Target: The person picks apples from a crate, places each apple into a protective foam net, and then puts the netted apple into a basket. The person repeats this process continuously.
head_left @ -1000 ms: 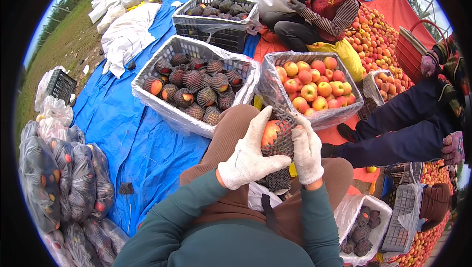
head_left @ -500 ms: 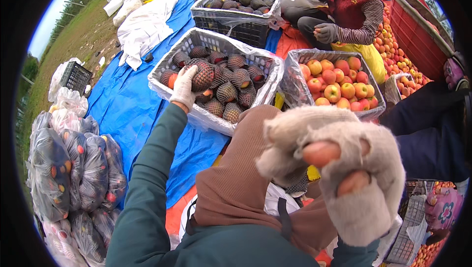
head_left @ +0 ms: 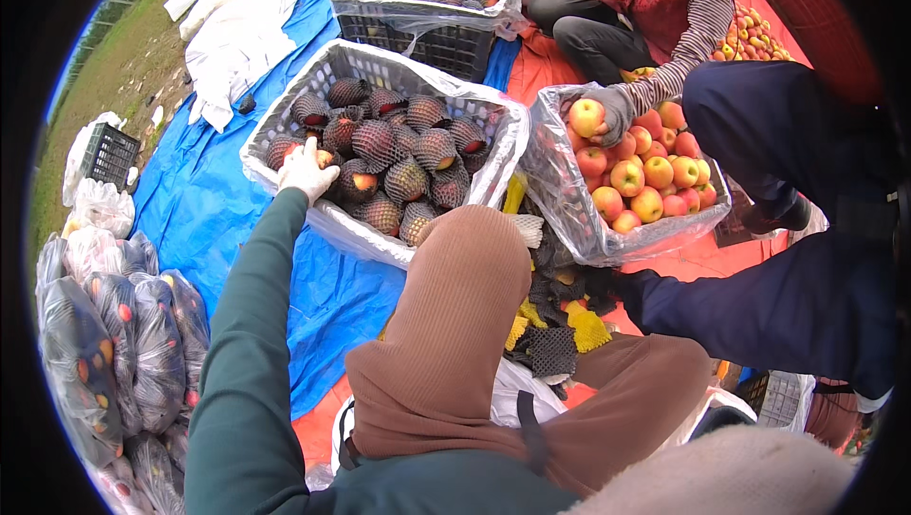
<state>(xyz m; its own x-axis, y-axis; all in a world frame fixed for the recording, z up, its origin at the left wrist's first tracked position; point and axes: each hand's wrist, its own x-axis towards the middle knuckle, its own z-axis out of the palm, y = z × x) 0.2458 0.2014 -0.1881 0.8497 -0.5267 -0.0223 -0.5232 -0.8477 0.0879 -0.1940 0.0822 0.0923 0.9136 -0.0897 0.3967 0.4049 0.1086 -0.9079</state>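
Note:
My left hand [head_left: 307,174], in a white glove, reaches into the near left crate [head_left: 269,166]. Its fingers are apart and touch the apples at the crate's left side, closest to an apple [head_left: 325,158] with a bare red-yellow patch. Around it lie several apples in dark foam nets [head_left: 375,142]. The crate has a clear plastic liner [head_left: 493,102]. At the lower right edge, my right hand [head_left: 726,477] shows only as a large beige gloved shape close to the camera; its fingers are hidden.
Right of it, a lined crate [head_left: 622,247] holds bare apples [head_left: 655,173]; a co-worker's gloved hand [head_left: 615,114] holds one apple there. Another netted-apple crate [head_left: 418,40] stands behind. A dark-trousered leg [head_left: 759,297] stands at right. Bagged apples [head_left: 123,344] lie left; loose foam nets [head_left: 550,349] lie near my knee.
My left hand has let go of the netted apple and shifted to the crate's left side. My right hand has dropped to the lower edge. The co-worker's hand has moved into the bare-apple crate.

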